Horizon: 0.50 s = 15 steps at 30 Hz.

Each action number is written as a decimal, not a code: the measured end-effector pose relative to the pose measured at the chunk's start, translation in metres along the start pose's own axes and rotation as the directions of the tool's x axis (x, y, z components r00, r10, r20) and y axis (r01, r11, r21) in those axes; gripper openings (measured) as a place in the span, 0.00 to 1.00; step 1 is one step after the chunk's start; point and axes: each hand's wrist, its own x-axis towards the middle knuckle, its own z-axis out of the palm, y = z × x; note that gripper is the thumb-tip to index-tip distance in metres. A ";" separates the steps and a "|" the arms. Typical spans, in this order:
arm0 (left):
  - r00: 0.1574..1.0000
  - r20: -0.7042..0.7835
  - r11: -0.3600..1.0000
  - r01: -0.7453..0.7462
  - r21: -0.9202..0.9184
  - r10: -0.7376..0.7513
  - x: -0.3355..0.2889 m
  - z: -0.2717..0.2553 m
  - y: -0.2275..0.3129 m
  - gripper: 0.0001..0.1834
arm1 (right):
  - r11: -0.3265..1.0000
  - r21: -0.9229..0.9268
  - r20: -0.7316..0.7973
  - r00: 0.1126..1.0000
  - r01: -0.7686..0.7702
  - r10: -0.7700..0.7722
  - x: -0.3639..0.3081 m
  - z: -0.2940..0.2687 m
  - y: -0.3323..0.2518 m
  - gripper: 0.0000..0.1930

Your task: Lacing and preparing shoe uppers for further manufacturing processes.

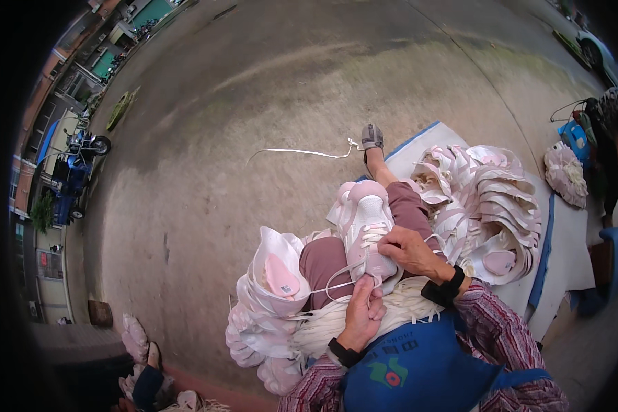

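A white and pink shoe upper (366, 213) lies across my lap, with a white shoelace (331, 280) threaded through part of its eyelets and looping out to the left. My left hand (362, 314) is closed at the upper's near end, fingertips pinched on it where the lace passes. Curled over the eyelet rows, my right hand (412, 253) is closed on the lace; its fingertips are partly hidden. A bundle of loose cream laces (329, 326) rests on my lap below the hands, over a blue apron (419, 374).
Stacked pink and white uppers (271, 271) stand at my left; a larger pile (508, 206) lies on a pale sheet (429, 137) at right. One stray lace (302, 152) is on the concrete near my foot. A blue chair (614, 257) and another person (614, 130) are far right.
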 end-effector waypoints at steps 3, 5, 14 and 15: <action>0.999 0.028 0.999 0.034 -0.039 -0.033 0.007 0.002 0.002 0.08 | 0.908 -0.375 -0.134 0.958 0.189 -0.254 -0.005 0.011 0.004 0.05; 0.998 0.025 0.995 0.055 -0.077 -0.054 0.012 0.000 0.004 0.08 | 0.894 -0.419 -0.145 0.960 0.160 -0.240 -0.008 0.014 -0.007 0.05; 0.997 -0.049 0.996 0.050 -0.070 -0.054 0.025 0.012 0.000 0.08 | 0.804 -0.566 -0.066 0.962 0.183 -0.265 -0.006 0.015 -0.011 0.10; 0.997 -0.052 0.997 0.053 -0.052 -0.056 0.024 0.012 -0.001 0.08 | 0.808 -0.553 -0.048 0.960 0.206 -0.277 -0.007 0.013 -0.012 0.10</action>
